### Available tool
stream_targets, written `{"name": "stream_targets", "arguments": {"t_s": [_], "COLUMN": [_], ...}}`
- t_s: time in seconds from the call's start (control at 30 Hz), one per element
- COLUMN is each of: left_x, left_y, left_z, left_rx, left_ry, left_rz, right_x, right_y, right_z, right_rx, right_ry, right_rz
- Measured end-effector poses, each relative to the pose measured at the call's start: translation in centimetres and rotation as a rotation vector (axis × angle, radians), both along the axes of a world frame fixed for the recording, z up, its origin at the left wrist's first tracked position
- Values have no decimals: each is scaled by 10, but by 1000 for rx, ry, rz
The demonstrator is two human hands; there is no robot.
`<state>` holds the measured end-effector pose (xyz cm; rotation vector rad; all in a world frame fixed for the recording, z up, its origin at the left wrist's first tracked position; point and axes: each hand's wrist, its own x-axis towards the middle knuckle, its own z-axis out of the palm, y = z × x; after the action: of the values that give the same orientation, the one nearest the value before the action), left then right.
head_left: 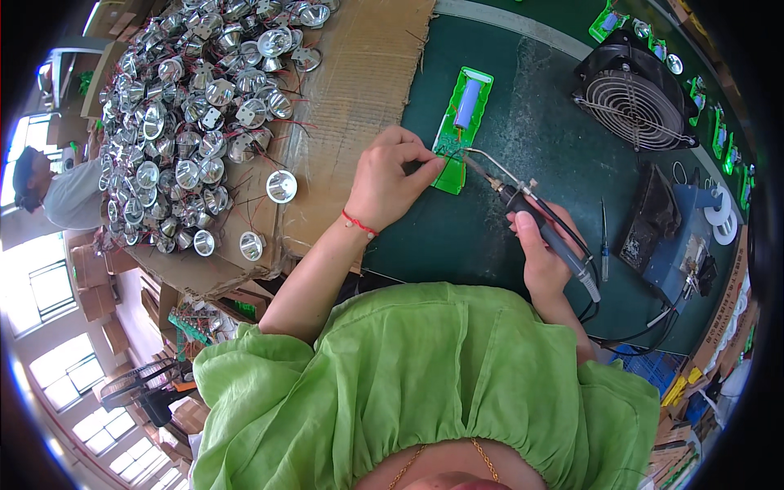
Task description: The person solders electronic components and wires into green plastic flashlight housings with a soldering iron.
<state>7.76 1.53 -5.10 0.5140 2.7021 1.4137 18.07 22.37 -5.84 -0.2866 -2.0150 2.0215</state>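
Grips soldering iron in right hand, apparent wire in left hand, with battery already in casing, soldering seemingly unfinished.

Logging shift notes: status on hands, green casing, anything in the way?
Right hand gripping soldering iron. Left hand pinched at circuit board, grip contents unclear. Green casing lying on bench. Fan off right, apart from casing.

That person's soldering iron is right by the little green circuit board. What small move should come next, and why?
Probably steady the left hand and settle the soldering iron, tip first, on the circuit board: the right hand holds the iron pointed there, while the left pinches right beside it. Whether iron and board touch is too small to tell.
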Motion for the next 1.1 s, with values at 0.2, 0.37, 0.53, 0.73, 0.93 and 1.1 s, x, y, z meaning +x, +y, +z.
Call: {"name": "stream_targets", "arguments": {"t_s": [0.2, 0.37, 0.53, 0.73, 0.93, 1.1], "left_x": [-4, -5, -7, -7, -7, -36], "left_y": [5, 4, 4, 5, 7, -9], "left_z": [5, 2, 3, 5, 9, 6], "left_rx": [-123, -86, -90, -99, -142, -46], "left_ry": [-54, -52, -79, -102, -115, 90], "left_rz": [9, -4, 6, 14, 16, -6], "right_x": [-3, -4, -2, 0, 4, 9], "right_y": [-6, -5, -5, 10, 18, 36], "right_z": [2, 5, 4, 10, 4, 1], "right_rx": [24, 121, -27, -92, -95, -61], "right_ry": [-5, -22, 0, 4, -2, -2], "right_rz": [-22, 22, -36, -88, -114, -171]}}
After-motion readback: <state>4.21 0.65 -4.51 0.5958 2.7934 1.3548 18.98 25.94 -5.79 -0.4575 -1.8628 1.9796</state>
